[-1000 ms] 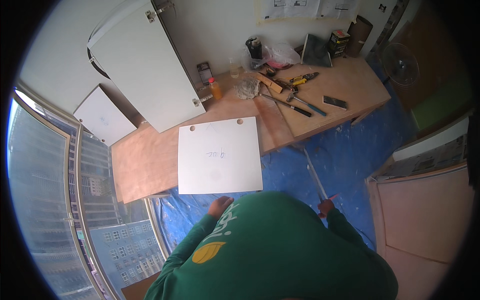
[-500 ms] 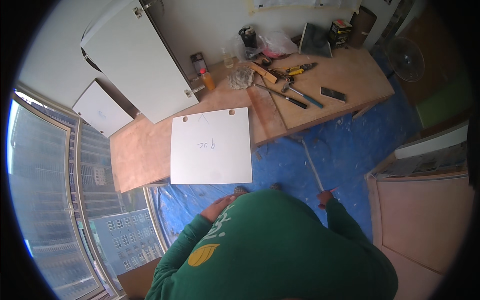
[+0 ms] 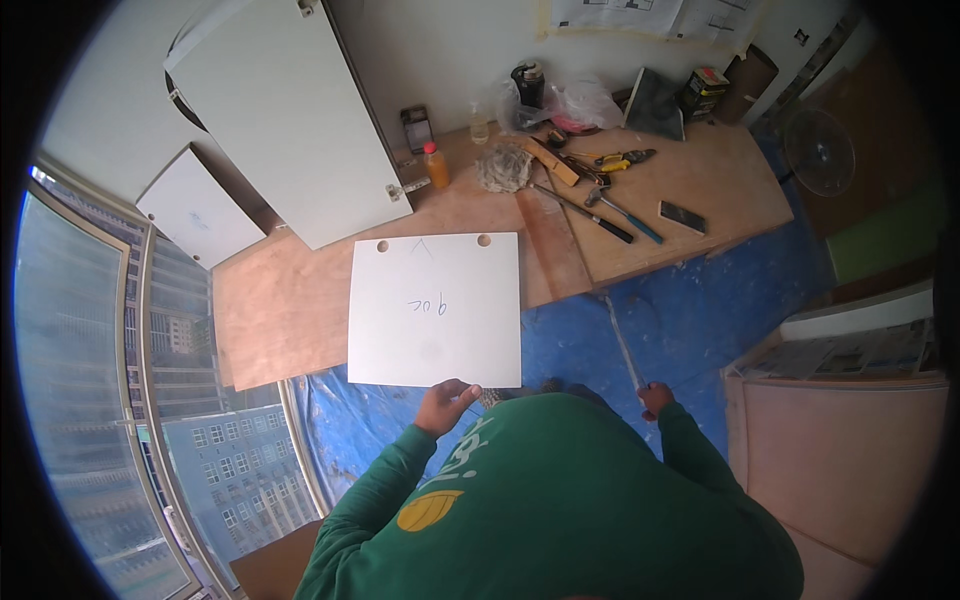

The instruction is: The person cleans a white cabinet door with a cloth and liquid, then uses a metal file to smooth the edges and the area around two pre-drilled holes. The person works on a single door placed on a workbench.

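A white board with two round holes along its far side and blue pen marks lies on the wooden worktop, its near edge jutting past it. My left hand is at that near edge, thumb apart from its bent fingers, with nothing visible in it; whether it touches the board I cannot tell. Off to the right, over the blue floor sheet, my right hand is closed around something thin, too small to name.
On the worktop lie a hammer, yellow-handled pliers, a dark block and a crumpled rag. An orange bottle stands beside a tall white door panel. Windows line the left; a blue sheet covers the floor.
My left hand has moved up from my torso to the board's near edge. My right hand stays low on the right, closed. The view has shifted slightly.
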`<state>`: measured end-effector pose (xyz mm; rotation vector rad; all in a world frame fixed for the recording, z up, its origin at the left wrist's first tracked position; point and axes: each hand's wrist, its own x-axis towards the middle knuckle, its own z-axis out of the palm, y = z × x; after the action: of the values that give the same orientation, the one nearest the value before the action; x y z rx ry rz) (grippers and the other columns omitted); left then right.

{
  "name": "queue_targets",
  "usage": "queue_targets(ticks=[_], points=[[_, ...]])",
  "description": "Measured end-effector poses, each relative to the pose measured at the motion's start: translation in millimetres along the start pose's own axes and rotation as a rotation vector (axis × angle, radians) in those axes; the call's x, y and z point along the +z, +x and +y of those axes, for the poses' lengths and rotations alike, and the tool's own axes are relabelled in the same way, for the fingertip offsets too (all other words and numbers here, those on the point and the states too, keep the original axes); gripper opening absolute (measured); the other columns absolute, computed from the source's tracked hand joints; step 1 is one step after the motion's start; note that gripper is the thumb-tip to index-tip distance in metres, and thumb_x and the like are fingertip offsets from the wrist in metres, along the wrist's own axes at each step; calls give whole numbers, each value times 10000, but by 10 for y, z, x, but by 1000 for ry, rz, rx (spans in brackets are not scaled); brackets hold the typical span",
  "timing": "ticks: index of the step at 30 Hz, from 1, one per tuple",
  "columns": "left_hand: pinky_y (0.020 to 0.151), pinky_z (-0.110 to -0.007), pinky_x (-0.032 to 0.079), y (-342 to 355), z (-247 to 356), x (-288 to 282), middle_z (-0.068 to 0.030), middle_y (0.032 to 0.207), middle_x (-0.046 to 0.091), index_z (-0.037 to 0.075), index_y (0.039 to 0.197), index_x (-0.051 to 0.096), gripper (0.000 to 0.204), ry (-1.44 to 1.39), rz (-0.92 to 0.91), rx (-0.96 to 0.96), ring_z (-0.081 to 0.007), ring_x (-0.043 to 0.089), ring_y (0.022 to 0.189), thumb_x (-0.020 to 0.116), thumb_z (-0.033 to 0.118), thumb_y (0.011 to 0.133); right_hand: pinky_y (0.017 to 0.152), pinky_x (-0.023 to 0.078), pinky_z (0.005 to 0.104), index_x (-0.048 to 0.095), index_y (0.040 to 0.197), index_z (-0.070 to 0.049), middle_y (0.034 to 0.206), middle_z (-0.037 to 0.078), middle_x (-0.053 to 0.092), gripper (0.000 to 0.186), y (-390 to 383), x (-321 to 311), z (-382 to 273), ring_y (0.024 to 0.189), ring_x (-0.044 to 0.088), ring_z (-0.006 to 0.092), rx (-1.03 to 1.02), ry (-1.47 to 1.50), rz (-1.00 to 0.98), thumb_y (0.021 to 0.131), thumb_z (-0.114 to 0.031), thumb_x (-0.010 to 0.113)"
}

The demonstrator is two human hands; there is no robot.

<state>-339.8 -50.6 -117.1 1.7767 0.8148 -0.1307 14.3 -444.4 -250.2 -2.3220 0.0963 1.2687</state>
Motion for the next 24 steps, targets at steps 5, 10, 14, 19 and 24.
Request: queue_targets(ticks=[5,10,14,19,24], points=[[1094,-386,448,231,604,-17,-163,1267,700,-39,1343,648,574,-434,-153,132,-241,615,1236,487,460,1109,479,571,404,621,1057,4,812,122,611,335,201,-217,-213,574,671,266,17,-25,-32,973,-311,699],[1184,-404,385,321,1195,314,-173,1417,624,-43,1457,553,642,-751,-429,7,-270,557,1343,459,489,1110,495,570,396,623,1046,9,801,113,620,375,690,-584,-498,585,681,265,36,-157,-122,964,-342,724],[1145,-371,439,666,1090,792,-163,1441,616,-20,1460,560,583,-587,-333,-125,-256,577,1326,479,446,1118,504,575,403,620,1099,5,892,123,651,419,1209,-1028,-706,603,691,280,7,-246,-228,957,-372,732],[1149,-342,440,933,1121,1451,-139,1459,615,-13,1477,548,544,-288,-111,-212,-211,587,1325,483,397,1125,530,583,397,631,1151,-8,1004,157,685,406,1730,-1822,-959,659,707,284,8,-484,-450,941,-329,764],[1100,-356,482,985,2058,1506,-118,1395,656,27,1491,548,503,-991,-124,-272,-210,632,1244,517,353,1110,533,579,383,682,1025,17,942,157,734,245,2038,-2492,-1013,720,736,241,69,-668,-482,899,-150,809]])
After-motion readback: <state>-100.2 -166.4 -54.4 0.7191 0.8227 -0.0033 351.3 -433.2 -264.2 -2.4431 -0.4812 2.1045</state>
